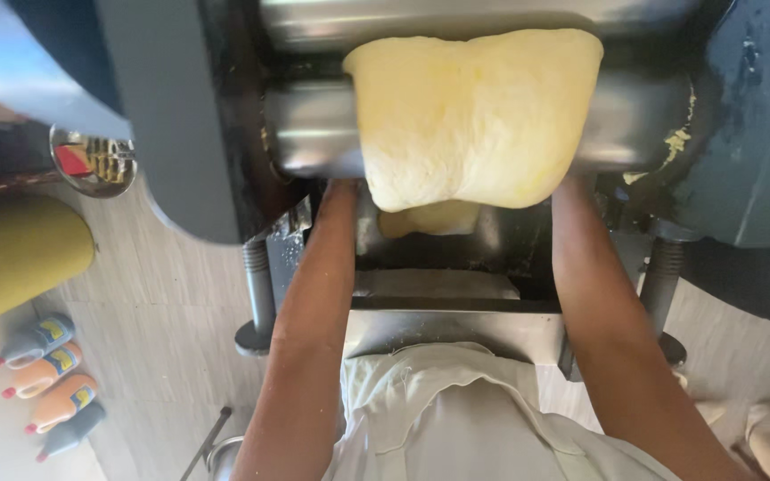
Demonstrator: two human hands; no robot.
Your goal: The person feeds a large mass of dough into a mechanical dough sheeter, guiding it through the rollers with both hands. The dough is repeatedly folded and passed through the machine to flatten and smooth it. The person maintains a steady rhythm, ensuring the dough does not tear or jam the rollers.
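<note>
Yellow dough sheet [474,116] overhanging steel roller [314,134], hands hidden beneath, grip unclear, floor [162,312] open leftward

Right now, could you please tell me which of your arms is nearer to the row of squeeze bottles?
Left. The left arm reaches forward to the right of the squeeze bottles; the right arm is farther right still, across the body.

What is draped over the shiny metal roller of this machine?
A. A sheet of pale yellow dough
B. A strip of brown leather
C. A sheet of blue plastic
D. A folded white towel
A: a soft pale yellow dough sheet hangs over the metal roller, with both forearms reaching beneath it.
</note>
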